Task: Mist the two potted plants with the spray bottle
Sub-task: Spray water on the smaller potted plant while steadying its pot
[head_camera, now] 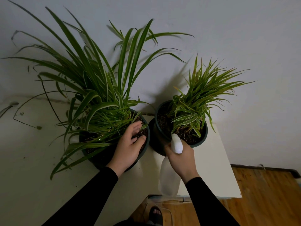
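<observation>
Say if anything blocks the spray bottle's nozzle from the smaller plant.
Nothing visible does. The right hand holds the spray bottle with its nozzle by the leaves of the smaller plant; the left hand is over the larger plant.

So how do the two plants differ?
The left plant is bigger, with long dark arching leaves spilling outward; the right plant is smaller, with short, paler, yellowish leaves. The left hand rests at the left plant's base, while the spray bottle in the right hand points at the right plant. Both have striped leaves and stand on the white table.
</observation>
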`<state>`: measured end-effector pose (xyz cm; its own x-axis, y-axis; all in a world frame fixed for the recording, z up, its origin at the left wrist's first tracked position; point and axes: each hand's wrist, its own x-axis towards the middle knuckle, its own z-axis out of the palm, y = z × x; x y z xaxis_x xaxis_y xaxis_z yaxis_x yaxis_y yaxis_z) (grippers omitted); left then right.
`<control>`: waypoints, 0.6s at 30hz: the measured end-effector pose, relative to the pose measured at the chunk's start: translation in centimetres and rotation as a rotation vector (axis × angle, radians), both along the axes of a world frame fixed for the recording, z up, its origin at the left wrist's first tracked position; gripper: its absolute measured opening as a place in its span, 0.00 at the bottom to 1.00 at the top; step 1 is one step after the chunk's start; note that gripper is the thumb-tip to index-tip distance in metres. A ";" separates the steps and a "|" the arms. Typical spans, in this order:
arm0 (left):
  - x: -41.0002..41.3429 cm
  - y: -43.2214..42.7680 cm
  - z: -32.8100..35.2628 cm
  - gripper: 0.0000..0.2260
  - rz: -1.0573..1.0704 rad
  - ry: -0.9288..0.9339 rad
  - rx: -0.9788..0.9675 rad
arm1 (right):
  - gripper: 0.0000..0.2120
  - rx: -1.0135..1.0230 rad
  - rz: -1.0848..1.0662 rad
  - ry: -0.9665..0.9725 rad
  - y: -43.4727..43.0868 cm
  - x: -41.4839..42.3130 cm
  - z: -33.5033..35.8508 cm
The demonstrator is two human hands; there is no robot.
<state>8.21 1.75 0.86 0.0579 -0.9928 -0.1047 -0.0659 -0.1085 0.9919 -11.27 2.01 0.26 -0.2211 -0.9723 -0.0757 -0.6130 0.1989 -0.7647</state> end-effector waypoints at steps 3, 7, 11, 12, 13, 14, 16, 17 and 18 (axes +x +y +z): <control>0.0 -0.1 -0.1 0.23 -0.001 0.003 -0.001 | 0.09 -0.011 0.006 0.000 -0.2 0.2 0.0; 0.1 -0.2 -0.2 0.23 0.005 0.009 0.000 | 0.09 -0.023 0.017 0.022 -0.8 0.6 0.3; 0.2 -0.4 -0.3 0.23 0.009 0.011 -0.002 | 0.09 -0.021 0.028 0.041 -1.3 0.9 0.4; 0.2 -0.4 -0.3 0.23 0.010 0.009 -0.005 | 0.09 -0.015 0.025 0.040 -1.5 1.0 0.5; 0.2 -0.4 -0.3 0.23 0.012 0.008 -0.006 | 0.09 -0.010 0.024 0.039 -1.6 1.1 0.5; 0.2 -0.5 -0.3 0.23 0.014 0.008 -0.008 | 0.09 -0.007 0.024 0.040 -1.7 1.2 0.6; 0.2 -0.5 -0.3 0.23 0.015 0.013 -0.008 | 0.09 0.000 0.027 0.041 -1.8 1.3 0.6; 0.2 -0.5 -0.3 0.23 0.015 0.015 -0.009 | 0.09 0.003 0.027 0.042 -1.8 1.3 0.6; 0.1 -0.4 -0.3 0.23 0.014 0.016 -0.010 | 0.10 0.003 0.024 0.043 -1.9 1.3 0.6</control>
